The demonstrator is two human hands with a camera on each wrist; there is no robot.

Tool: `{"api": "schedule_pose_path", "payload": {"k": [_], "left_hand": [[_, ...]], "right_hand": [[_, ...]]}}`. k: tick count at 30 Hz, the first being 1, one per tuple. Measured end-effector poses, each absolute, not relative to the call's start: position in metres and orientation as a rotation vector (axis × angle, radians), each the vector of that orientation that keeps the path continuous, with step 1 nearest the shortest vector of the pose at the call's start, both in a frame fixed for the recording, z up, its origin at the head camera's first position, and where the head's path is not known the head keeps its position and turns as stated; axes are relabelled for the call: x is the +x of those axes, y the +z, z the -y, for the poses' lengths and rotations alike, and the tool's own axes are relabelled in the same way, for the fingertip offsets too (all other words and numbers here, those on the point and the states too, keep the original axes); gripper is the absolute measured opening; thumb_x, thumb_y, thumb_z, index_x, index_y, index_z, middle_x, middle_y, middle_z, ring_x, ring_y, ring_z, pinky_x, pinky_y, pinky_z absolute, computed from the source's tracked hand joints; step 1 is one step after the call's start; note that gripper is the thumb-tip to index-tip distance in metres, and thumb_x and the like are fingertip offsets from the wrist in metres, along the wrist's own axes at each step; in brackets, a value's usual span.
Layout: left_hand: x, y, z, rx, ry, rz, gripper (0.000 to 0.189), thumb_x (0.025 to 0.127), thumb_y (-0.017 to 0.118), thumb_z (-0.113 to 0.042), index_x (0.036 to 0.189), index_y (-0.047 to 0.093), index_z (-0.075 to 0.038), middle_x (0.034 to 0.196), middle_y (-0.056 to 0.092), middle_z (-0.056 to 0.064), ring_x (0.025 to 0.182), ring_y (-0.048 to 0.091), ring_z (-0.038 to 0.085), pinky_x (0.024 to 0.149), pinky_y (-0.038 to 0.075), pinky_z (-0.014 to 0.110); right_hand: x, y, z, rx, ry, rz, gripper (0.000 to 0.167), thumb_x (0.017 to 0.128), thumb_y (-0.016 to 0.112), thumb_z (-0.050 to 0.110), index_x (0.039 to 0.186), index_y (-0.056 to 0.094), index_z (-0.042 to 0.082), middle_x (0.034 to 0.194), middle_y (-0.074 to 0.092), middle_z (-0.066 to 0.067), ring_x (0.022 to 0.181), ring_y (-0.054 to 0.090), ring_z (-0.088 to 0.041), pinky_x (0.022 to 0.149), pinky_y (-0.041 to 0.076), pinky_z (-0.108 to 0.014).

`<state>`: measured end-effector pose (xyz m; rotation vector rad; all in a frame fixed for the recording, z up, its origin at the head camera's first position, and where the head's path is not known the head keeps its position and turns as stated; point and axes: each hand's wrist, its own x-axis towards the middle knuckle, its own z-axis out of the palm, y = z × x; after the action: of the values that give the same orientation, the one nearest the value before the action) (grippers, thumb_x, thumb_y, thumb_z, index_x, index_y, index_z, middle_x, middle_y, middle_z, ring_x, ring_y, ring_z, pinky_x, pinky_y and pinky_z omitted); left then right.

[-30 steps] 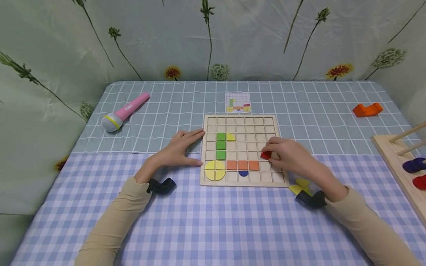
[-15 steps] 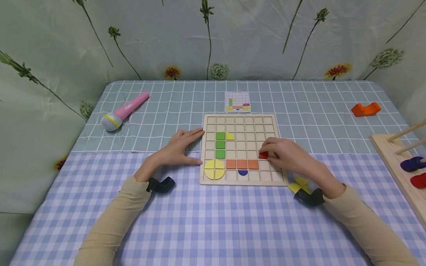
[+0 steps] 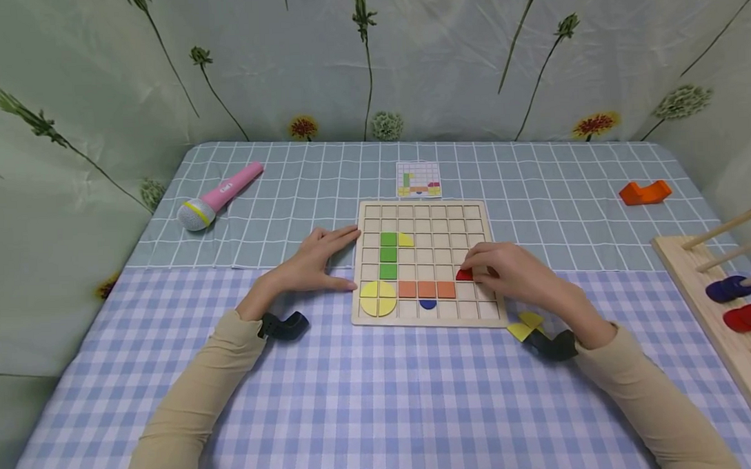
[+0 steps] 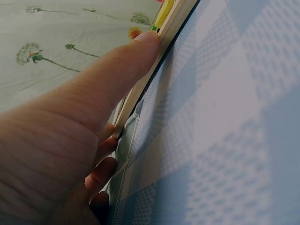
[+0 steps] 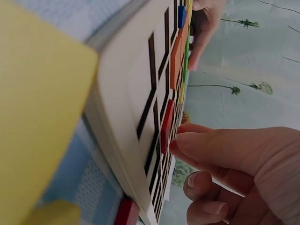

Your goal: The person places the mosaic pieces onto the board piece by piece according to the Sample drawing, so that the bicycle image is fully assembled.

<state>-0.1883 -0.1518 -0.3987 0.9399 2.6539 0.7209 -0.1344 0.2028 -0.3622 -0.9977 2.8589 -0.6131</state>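
A wooden grid board (image 3: 431, 317) lies mid-table. My left hand (image 3: 314, 263) rests at its left edge, thumb and fingers spread and fairly straight; in the left wrist view the thumb (image 4: 133, 56) lies against the board's side. Over the right part of the board, my right hand (image 3: 507, 268) pinches the edge of a small red tile (image 3: 464, 275) with thumb and index finger. That red tile (image 5: 166, 124) lies low in a grid cell, past the row of orange tiles (image 3: 427, 289). Green tiles (image 3: 388, 255), yellow quarter circles (image 3: 378, 298) and a blue half circle (image 3: 427, 304) lie in other cells.
A printed pattern card (image 3: 418, 179) lies behind the board. Loose yellow tiles (image 3: 519, 331) are beside its front right corner, and another red piece (image 5: 126, 213) lies there. Farther off are a pink microphone (image 3: 222, 196), an orange block (image 3: 645, 193) and a wooden peg rack (image 3: 695, 306).
The right hand and the red tile have shifted slightly left over the board; the hand has since eased back a little, uncovering more of the tile. The left hand stays at the board's edge.
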Motion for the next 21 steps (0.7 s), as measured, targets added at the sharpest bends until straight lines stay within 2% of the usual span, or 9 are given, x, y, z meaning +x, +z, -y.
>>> {"api": "schedule_pose_path", "payload": {"k": [5, 13, 21], "left_hand": [[-0.189, -0.401, 0.152, 0.946, 0.715, -2.658, 0.097, 0.073, 0.077, -0.043, 0.149, 0.026, -0.015, 0.158, 0.022, 0.004, 0.114, 0.032, 0.024, 0.095, 0.027, 0.040], [-0.189, -0.400, 0.150, 0.967, 0.703, -2.662, 0.097, 0.072, 0.077, -0.044, 0.149, 0.026, -0.015, 0.158, 0.023, 0.005, 0.117, 0.033, 0.025, 0.097, 0.027, 0.043], [-0.188, -0.401, 0.151, 0.961, 0.719, -2.667, 0.096, 0.073, 0.077, -0.043, 0.149, 0.026, -0.014, 0.157, 0.023, 0.005, 0.116, 0.033, 0.026, 0.096, 0.027, 0.043]], "right_hand": [[-0.132, -0.355, -0.208, -0.930, -0.589, -2.873, 0.018, 0.083, 0.067, 0.005, 0.100, 0.072, 0.007, 0.100, 0.069, -0.005, 0.089, 0.063, -0.017, 0.075, 0.050, -0.034], [-0.128, -0.347, -0.223, -0.799, -0.490, -2.894, 0.022, 0.082, 0.068, 0.006, 0.104, 0.071, 0.006, 0.105, 0.069, -0.007, 0.070, 0.049, -0.010, 0.065, 0.044, -0.024], [-0.124, -0.347, -0.239, -0.727, -0.484, -2.876, 0.026, 0.080, 0.070, 0.007, 0.106, 0.071, 0.006, 0.103, 0.068, -0.010, 0.071, 0.049, -0.012, 0.061, 0.042, -0.022]]}}
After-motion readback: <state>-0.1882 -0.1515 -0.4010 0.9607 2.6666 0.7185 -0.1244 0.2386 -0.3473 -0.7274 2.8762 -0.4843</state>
